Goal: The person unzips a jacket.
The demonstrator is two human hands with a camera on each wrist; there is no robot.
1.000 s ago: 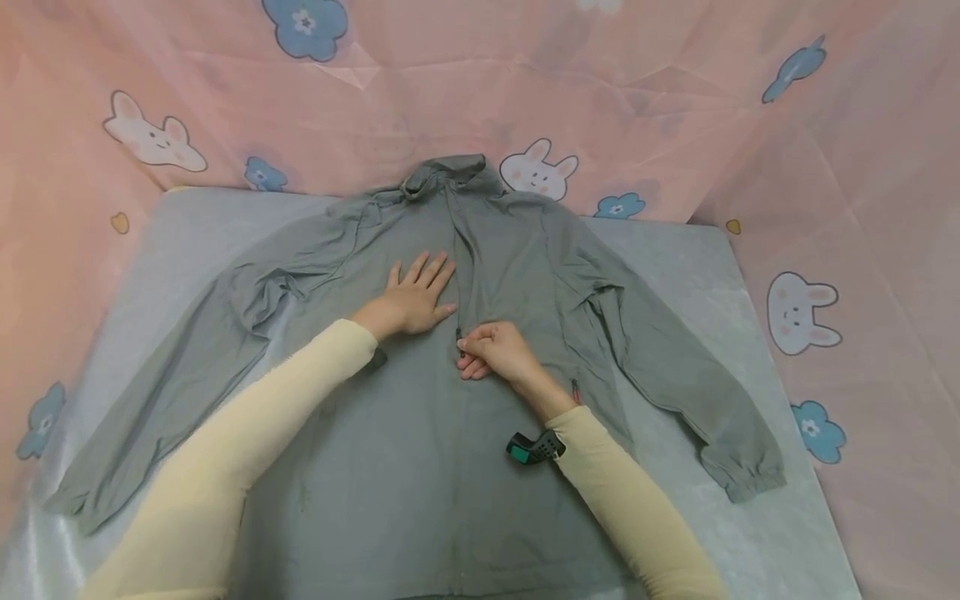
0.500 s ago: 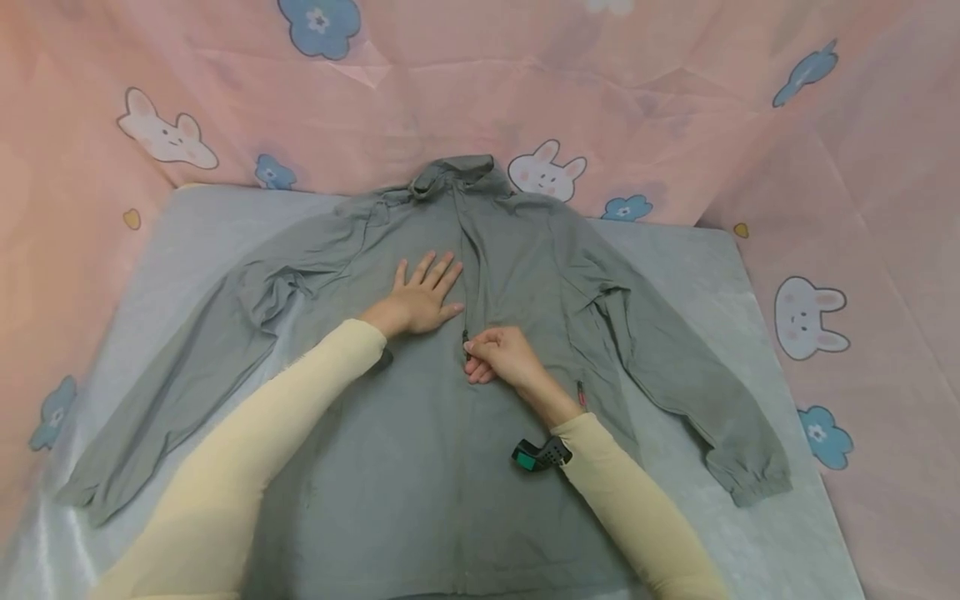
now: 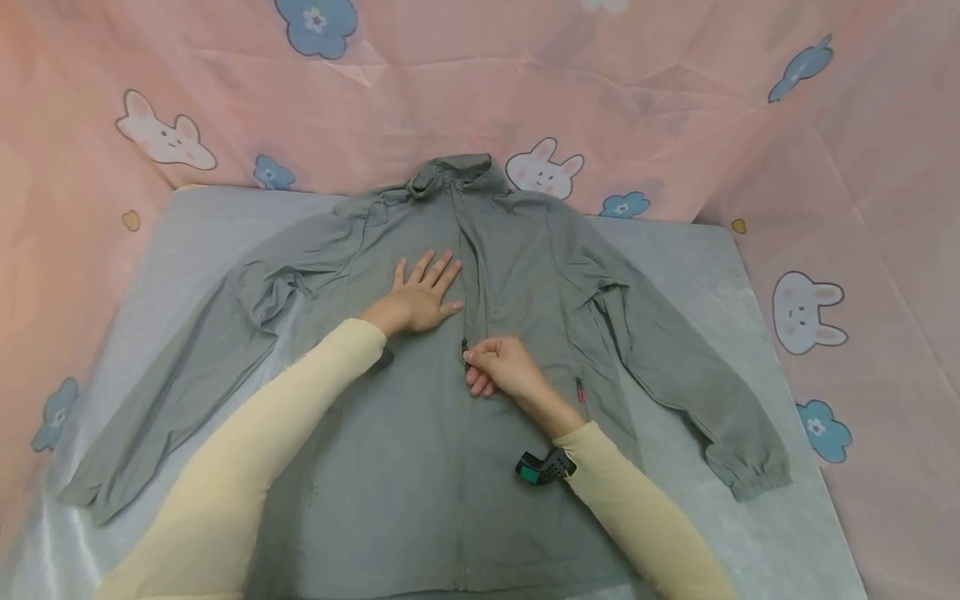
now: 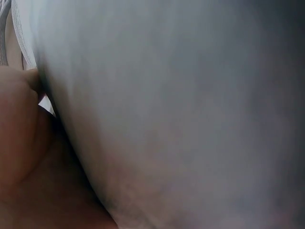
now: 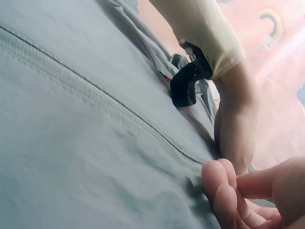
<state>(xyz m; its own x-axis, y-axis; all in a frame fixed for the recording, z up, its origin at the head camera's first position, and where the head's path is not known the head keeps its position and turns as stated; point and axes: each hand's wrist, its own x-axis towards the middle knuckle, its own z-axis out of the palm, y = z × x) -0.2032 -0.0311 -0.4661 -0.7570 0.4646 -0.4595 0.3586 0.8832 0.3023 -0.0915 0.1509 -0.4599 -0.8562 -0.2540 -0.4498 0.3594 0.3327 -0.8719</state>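
A grey long-sleeved jacket lies front up with its sleeves spread out. My left hand rests on its chest with the fingers straight and spread, just left of the front zipper. Beside it and slightly lower, my right hand pinches the black zipper pull between thumb and forefinger. In the right wrist view the zipper line runs diagonally to the curled fingertips, which hide most of the pull. Blurred grey cloth fills most of the left wrist view, with part of the left hand at its edge.
The jacket lies on a pale grey covered table, its collar against a pink curtain with rabbits and flowers. A side pocket zipper with a red tab shows near the right forearm. A black wrist camera sits on the right wrist.
My right hand has moved a little down the front of the jacket with the zipper pull. The left hand stays in place on the chest; the head view has shifted slightly.
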